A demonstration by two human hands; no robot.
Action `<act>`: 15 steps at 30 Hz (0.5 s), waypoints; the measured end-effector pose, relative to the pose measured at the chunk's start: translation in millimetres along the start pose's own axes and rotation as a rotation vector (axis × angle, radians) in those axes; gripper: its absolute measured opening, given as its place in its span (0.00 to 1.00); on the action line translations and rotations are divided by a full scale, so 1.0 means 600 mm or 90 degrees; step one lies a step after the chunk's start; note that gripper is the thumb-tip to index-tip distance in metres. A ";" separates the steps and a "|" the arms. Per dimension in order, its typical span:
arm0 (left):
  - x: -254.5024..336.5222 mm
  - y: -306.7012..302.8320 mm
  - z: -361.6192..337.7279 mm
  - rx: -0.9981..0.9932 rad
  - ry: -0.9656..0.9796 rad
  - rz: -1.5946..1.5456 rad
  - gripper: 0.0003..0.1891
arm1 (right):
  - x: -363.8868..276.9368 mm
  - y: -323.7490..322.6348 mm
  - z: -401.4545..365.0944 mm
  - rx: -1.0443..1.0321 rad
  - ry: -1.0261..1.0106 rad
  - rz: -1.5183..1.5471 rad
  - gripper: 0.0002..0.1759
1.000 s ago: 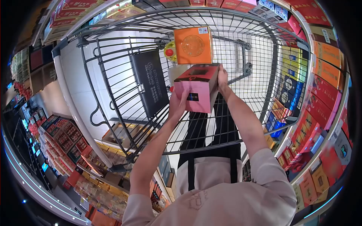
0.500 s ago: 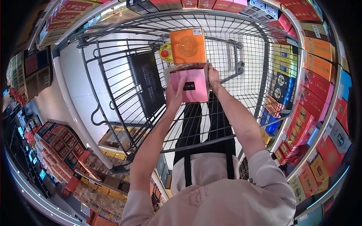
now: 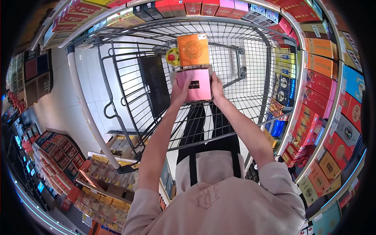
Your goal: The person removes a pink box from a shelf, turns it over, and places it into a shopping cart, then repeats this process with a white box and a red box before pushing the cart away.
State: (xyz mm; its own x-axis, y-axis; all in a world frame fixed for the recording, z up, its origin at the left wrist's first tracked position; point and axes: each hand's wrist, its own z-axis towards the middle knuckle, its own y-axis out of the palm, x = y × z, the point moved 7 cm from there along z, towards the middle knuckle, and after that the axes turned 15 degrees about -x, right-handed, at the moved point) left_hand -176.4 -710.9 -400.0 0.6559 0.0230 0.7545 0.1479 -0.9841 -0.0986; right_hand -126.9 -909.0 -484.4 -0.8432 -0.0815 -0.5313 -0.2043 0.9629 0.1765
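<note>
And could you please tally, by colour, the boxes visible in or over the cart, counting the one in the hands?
Orange box: 1
Pink box: 1
Total: 2

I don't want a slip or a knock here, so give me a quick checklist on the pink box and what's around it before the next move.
1. Left hand on the pink box: ok, at its left side, thumb across the pink face.
2. Right hand on the box: ok, against its right side.
3. Pink box separated from the orange box: cannot tell; their edges meet in this view.
4. Pink box supported from below: cannot tell; its underside is hidden.
5. Orange box's round emblem in view: ok, facing the camera.
6. Red-capped yellow container away from the left hand: ok, apart in this view.
</note>
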 end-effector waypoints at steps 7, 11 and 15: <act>0.034 -0.007 -0.032 0.000 0.082 0.026 0.40 | -0.053 0.017 -0.147 -0.002 -0.040 0.085 0.33; 0.078 -0.003 -0.086 -0.010 0.114 0.055 0.39 | -0.046 0.008 -0.200 -0.058 -0.091 0.009 0.32; 0.059 -0.035 -0.152 0.128 0.238 0.130 0.38 | -0.042 -0.001 -0.276 -0.119 -0.274 -0.281 0.30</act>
State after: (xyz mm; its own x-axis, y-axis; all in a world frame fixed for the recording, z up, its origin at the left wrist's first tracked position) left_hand -223.9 -705.3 -311.8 0.3807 -0.2681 0.8850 0.2084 -0.9076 -0.3646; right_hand -188.0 -950.3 -334.2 -0.3934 -0.3121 -0.8648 -0.6027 0.7978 -0.0138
